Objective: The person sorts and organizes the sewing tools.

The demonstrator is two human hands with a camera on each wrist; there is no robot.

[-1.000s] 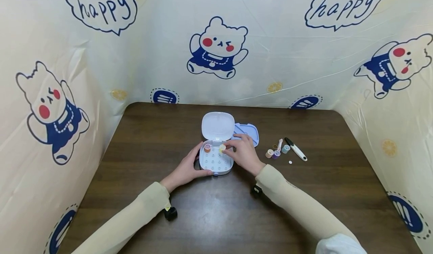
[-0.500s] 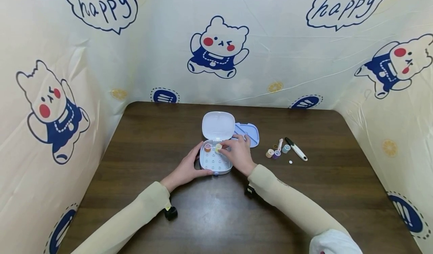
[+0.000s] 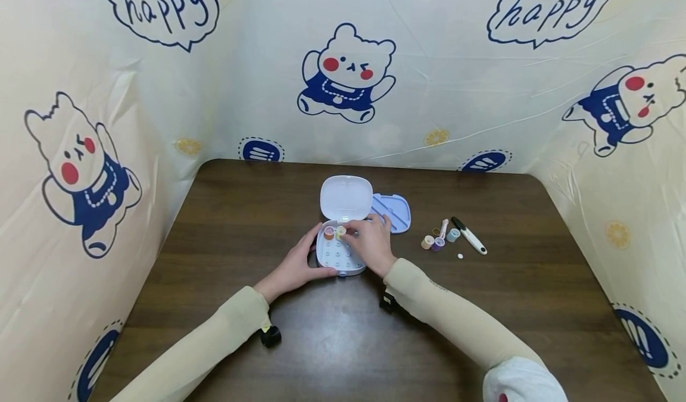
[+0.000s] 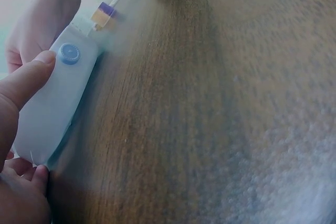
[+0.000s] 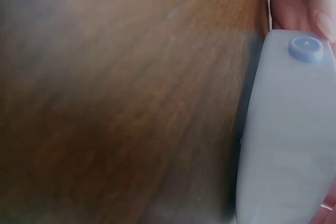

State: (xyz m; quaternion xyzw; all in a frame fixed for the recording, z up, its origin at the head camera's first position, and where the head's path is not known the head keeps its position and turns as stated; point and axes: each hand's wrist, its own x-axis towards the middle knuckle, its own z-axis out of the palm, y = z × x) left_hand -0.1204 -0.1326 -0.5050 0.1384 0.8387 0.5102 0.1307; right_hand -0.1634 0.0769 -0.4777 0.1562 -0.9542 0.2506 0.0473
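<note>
The left hand (image 3: 292, 271) wraps round the left side of the open white box (image 3: 343, 259), thumb at its front. The right hand (image 3: 373, 241) has a yellow spool (image 3: 340, 231) pinched in nearly closed fingertips at the box's far end, right beside the orange spool (image 3: 329, 233); whether it touches a peg, I can't tell.

The box (image 3: 349, 268) (its lid (image 3: 346, 198) behind) sits left of three spools (image 3: 438, 245).

Tray (image 3: 399, 211) partly hidden, right wrist view — box (image 5: 286, 129) cut off, button marking (image 5: 307, 43) blurred
</note>
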